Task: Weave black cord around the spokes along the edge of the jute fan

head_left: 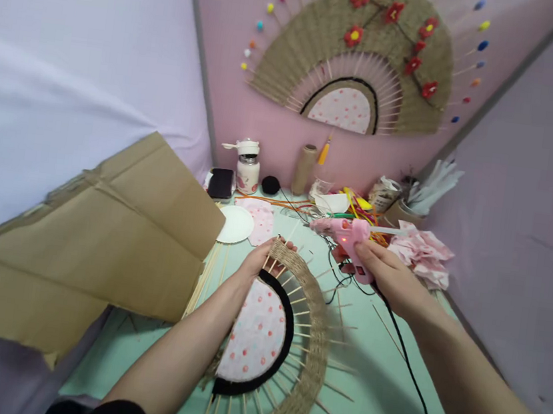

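My left hand (261, 259) grips the upper end of a woven fan (318, 336), its fingers partly hidden behind the weave. The fan has thin wooden sticks radiating out, a band of tan cord and a black-edged half circle of white cloth with pink dots (259, 329). In my right hand (375, 263) is a pink hot glue gun (353, 236) with a lit orange light and a glue stick in its back. Its nozzle points left, above and apart from the fan's upper end. A black cable (403, 343) hangs from its handle.
A large cardboard sheet (152, 232) leans at left. Behind lie a white disc (237, 224), a bottle (247, 170), a black yarn ball (271, 185), a cord roll (304, 170) and crumpled pink cloth (422, 252). A finished fan (295, 55) with red flowers hangs on the back wall.
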A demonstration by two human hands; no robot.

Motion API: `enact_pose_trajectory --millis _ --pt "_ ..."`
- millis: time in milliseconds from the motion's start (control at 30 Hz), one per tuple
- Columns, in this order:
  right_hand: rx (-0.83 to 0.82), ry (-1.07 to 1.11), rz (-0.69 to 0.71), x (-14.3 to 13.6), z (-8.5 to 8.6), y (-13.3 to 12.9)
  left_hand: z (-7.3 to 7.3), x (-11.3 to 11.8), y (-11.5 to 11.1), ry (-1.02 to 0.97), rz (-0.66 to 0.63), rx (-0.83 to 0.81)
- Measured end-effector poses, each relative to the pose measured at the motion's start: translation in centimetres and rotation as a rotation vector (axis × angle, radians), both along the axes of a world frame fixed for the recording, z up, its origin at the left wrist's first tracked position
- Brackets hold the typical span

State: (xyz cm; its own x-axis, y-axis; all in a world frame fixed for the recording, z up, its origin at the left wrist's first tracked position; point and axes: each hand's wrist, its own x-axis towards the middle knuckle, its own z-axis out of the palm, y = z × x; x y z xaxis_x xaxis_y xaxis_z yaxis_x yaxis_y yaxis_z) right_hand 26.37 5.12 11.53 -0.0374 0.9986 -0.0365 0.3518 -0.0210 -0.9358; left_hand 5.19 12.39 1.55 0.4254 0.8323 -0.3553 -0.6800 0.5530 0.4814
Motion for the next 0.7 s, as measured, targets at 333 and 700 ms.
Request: enact_pose_trajectory --millis 333,700 --pt "-0.045 -0.181 0.123 -3.7 0.8 1.2 0.1 0.0 -0.2 -0.094 -0.036 0.006" --pt "-0.087 -0.253 0.095 -3.8 1.0 0.7 0.4 0.1 -0.4 -0.076 -0.017 -0.024"
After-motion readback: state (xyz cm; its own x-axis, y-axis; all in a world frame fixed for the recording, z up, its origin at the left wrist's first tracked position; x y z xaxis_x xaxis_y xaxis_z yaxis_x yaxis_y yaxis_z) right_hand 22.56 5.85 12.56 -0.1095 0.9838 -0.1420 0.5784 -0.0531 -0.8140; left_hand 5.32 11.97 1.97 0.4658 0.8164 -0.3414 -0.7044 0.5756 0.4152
